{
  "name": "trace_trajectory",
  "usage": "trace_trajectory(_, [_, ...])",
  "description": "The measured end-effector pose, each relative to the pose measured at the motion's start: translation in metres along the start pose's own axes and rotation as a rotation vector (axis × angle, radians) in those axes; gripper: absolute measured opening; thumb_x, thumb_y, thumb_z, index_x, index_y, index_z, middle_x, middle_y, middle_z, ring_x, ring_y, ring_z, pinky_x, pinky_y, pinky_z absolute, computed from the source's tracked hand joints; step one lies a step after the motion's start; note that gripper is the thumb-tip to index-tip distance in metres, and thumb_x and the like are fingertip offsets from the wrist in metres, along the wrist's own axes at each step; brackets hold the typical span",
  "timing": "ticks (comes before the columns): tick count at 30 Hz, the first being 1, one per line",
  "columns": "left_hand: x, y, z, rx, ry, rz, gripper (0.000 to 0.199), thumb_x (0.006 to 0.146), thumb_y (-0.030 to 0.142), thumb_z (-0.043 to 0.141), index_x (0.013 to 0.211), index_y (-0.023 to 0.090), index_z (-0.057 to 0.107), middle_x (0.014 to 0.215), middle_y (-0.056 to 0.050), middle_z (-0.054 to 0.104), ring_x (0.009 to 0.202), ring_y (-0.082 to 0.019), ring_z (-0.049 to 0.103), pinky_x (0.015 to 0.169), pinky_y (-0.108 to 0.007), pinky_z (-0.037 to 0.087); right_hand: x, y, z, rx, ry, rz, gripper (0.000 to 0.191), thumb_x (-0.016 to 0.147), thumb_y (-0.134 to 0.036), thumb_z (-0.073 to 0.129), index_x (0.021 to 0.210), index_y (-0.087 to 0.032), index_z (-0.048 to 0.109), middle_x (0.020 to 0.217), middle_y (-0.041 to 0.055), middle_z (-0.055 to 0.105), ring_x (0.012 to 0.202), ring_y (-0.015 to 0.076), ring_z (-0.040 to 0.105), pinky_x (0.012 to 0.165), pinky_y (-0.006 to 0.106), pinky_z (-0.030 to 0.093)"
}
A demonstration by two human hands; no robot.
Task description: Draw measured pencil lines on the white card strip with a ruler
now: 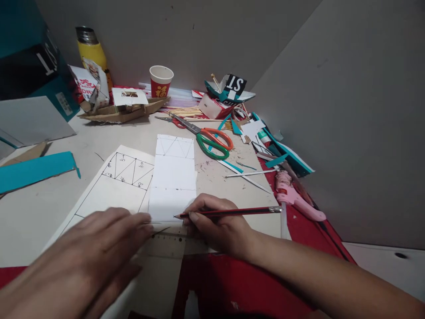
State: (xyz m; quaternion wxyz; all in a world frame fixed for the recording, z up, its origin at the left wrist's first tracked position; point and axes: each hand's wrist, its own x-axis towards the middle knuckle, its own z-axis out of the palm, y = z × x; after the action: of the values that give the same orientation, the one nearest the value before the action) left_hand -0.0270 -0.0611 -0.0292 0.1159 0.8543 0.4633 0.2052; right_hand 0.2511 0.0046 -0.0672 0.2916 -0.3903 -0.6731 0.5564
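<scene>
My right hand (219,221) grips a dark red and black pencil (245,212), its tip touching the lower part of a white paper strip (172,175). Pencilled triangles and cross lines mark that strip. Across its near end lies a clear ruler (166,246). My left hand (96,252), slightly blurred, holds the ruler's left end with its fingertips; part of the ruler is hidden. Beneath the strip, to its left, is a larger drawn sheet (96,195) with triangles and handwritten numbers. Scissors (212,142) with orange and green handles lie beyond the strip, to the right.
A cardboard boat (122,113), a red paper cup (161,82) and a yellow bottle (91,51) stand at the back. Another small boat (229,88) sits on a box. Paper scraps and a pink glue gun (295,197) lie right; a teal strip (36,170) lies left.
</scene>
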Motion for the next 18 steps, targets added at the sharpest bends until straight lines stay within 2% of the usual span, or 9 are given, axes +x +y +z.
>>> trace_trajectory(3, [0.006, 0.009, 0.011, 0.078, -0.023, 0.194, 0.047, 0.093, 0.032, 0.057, 0.139, 0.025, 0.057, 0.128, -0.003, 0.074, 0.105, -0.026, 0.070, 0.082, -0.035, 0.060, 0.001, -0.002, 0.000, -0.054, 0.002, -0.011, 0.014, 0.094, -0.029, 0.064, 0.090, -0.016, 0.068, 0.069, 0.0032, 0.070, 0.058, 0.0137, 0.060, 0.050, 0.024, 0.045])
trace_trajectory(6, [0.010, 0.011, 0.018, 0.124, -0.044, 0.214, 0.044, 0.090, 0.023, 0.056, 0.133, 0.018, 0.060, 0.123, -0.007, 0.076, 0.100, -0.027, 0.070, 0.077, -0.037, 0.060, 0.001, -0.004, -0.001, -0.091, -0.003, -0.024, 0.014, 0.093, -0.028, 0.062, 0.090, -0.016, 0.069, 0.069, 0.0035, 0.070, 0.059, 0.0138, 0.059, 0.051, 0.024, 0.044])
trace_trajectory(10, [0.014, 0.011, 0.019, 0.117, -0.073, 0.206, 0.046, 0.087, 0.012, 0.055, 0.133, 0.014, 0.059, 0.123, -0.008, 0.076, 0.098, -0.027, 0.069, 0.076, -0.038, 0.058, 0.002, -0.003, -0.002, -0.092, -0.028, -0.012, 0.013, 0.094, -0.026, 0.061, 0.091, -0.016, 0.069, 0.071, 0.0035, 0.070, 0.060, 0.0125, 0.056, 0.052, 0.023, 0.042])
trace_trajectory(18, [0.012, 0.009, 0.019, 0.076, -0.092, 0.192, 0.048, 0.084, 0.011, 0.060, 0.132, 0.014, 0.061, 0.125, -0.008, 0.075, 0.098, -0.026, 0.066, 0.076, -0.037, 0.055, 0.001, -0.004, -0.001, -0.071, -0.052, 0.005, 0.012, 0.095, -0.024, 0.060, 0.093, -0.015, 0.069, 0.071, 0.0027, 0.069, 0.059, 0.0116, 0.055, 0.051, 0.022, 0.042])
